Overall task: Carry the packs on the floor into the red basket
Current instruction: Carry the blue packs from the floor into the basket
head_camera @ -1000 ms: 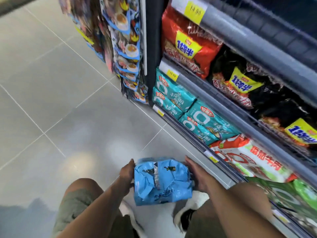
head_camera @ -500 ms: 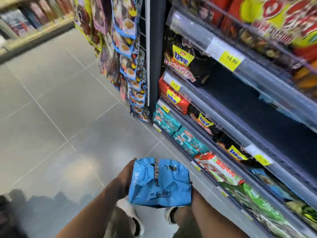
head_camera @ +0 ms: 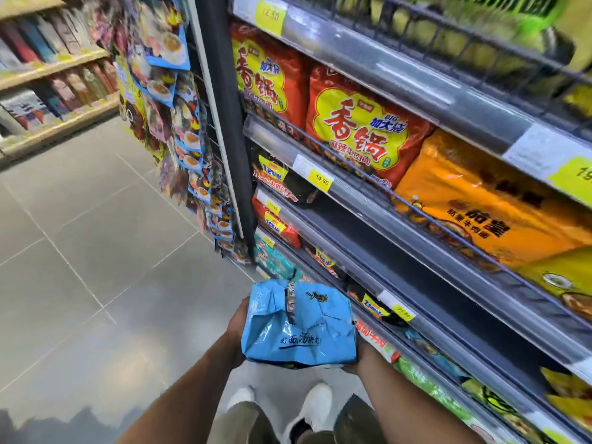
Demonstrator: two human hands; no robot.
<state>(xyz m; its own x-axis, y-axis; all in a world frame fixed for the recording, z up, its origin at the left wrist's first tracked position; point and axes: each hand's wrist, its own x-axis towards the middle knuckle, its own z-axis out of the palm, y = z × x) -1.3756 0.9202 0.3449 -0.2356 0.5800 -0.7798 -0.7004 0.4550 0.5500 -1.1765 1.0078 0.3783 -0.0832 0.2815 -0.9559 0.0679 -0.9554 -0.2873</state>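
A crumpled blue pack (head_camera: pixel 301 328) with black writing is held in front of me above my feet, between both hands. My left hand (head_camera: pixel 238 325) grips its left side, mostly hidden behind the pack. My right hand (head_camera: pixel 360 350) holds the right underside; only a sliver of it shows below the pack's corner. No red basket is in view.
A tall shelf unit (head_camera: pixel 400 200) full of noodle packs runs along my right. Hanging snack strips (head_camera: pixel 189 129) cover its end panel. Another shelf (head_camera: pixel 48 88) stands far left across the grey tiled floor (head_camera: pixel 96 251). My white shoes (head_camera: pixel 317 402) are below.
I have risen from a crouch: the pack came up off the floor level and the view lifted from the lowest shelves to the upper ones. Both hands kept hold of the pack.
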